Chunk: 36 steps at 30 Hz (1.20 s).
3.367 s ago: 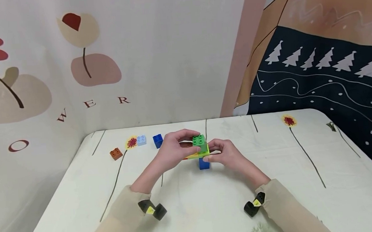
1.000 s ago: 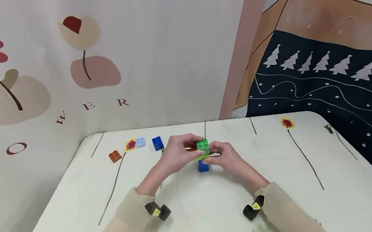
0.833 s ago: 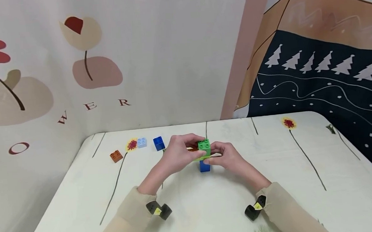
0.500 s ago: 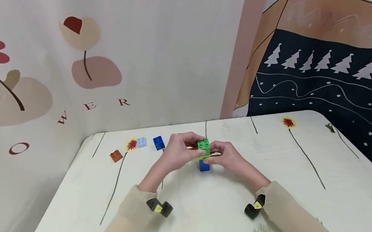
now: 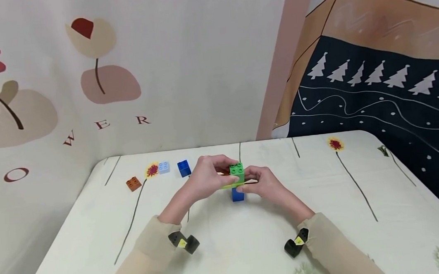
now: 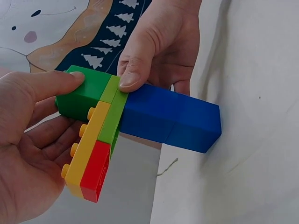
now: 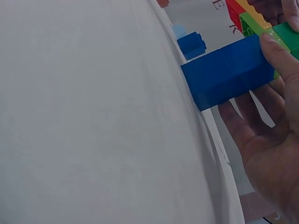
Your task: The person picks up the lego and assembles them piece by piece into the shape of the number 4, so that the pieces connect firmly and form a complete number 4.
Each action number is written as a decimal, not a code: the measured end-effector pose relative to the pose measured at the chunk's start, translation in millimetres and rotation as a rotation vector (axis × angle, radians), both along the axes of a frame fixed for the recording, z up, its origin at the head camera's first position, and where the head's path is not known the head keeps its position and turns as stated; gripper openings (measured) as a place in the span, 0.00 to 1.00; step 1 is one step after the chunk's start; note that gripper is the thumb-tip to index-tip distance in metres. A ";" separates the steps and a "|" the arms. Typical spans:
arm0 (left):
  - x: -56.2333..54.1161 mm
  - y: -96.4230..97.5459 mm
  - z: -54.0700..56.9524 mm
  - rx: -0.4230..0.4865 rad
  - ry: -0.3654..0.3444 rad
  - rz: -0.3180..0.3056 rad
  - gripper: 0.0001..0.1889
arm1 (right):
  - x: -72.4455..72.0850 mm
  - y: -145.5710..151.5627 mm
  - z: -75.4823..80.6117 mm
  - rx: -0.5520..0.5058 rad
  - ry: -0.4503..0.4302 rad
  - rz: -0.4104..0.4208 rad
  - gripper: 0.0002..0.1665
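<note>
In the head view, the left hand (image 5: 205, 181) is covering the left end of the build (image 5: 237, 175), visible 3.4 s ago; three loose bricks (image 5: 184, 168) are lying leftward on the table (image 5: 225, 244). In the left wrist view, it is clamping one green brick (image 6: 86, 95) above two blue bricks (image 6: 168, 116) standing mid-table. In the right wrist view, the right hand (image 7: 278, 151) is pinching the blue bricks, lower fingers slightly spread.

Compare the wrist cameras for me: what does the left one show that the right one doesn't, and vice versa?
Only left wrist: white printed trees and a printed face.

Only right wrist: a loose dark blue brick, a light blue brick and printed letters.

Both: the left hand, right hand, blue stack, green brick, lime piece, yellow brick and red brick.
</note>
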<state>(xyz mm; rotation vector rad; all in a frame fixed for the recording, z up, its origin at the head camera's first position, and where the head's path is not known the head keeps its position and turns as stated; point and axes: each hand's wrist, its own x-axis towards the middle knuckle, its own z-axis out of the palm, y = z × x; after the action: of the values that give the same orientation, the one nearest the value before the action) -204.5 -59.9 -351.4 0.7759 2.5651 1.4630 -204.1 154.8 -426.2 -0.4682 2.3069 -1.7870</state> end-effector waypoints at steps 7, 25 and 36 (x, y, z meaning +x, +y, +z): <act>2.9 -1.4 -2.3 0.025 0.005 0.002 0.18 | 0.4 -1.7 -2.2 0.006 -0.017 -0.014 0.17; 6.8 -25.2 -4.1 0.082 -0.048 -0.015 0.25 | 1.2 -3.1 1.2 0.001 -0.041 -0.013 0.19; -9.5 -93.9 -3.1 0.101 -0.011 0.241 0.20 | 0.6 -4.7 1.8 0.017 -0.074 -0.043 0.18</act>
<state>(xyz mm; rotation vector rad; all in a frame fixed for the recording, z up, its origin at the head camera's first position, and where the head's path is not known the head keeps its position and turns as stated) -214.0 -153.8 -354.5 0.4790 2.6708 1.6676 -203.6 150.1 -424.4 -0.3458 2.2968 -1.7711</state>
